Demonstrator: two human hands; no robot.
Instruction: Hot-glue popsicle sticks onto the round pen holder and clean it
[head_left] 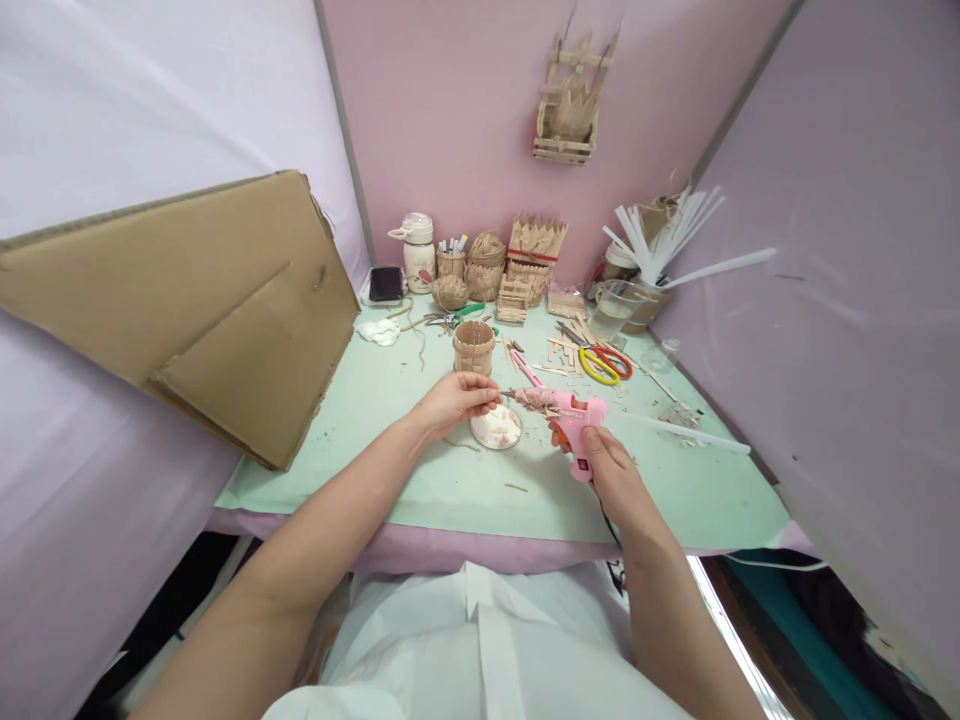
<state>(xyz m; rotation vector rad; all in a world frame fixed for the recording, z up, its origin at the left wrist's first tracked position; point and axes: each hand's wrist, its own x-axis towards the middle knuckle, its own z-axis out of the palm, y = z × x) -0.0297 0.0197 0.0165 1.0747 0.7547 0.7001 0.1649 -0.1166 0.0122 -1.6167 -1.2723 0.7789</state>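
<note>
My right hand (604, 465) is wrapped round the handle of a pink hot glue gun (574, 415), with a long clear glue stick (690, 432) sticking out of its back. The nozzle points left, close to the fingertips of my left hand (459, 400). Thumb and fingers of that hand are pinched together; whatever they hold is too small to name. Below the nozzle lies a small round dish (496, 428) with white material in it. Just behind my left hand stands a small round wooden-stick cup (473, 348), upright on the green tabletop (420, 485).
Red and yellow scissors (607, 365) lie among wood scraps at the right. Green-handled pliers (469, 310), twine balls (450, 292), a white bottle (418, 253) and stick-built containers (534, 250) line the back. Cardboard (247, 320) leans at left; glue sticks (667, 240) stand back right.
</note>
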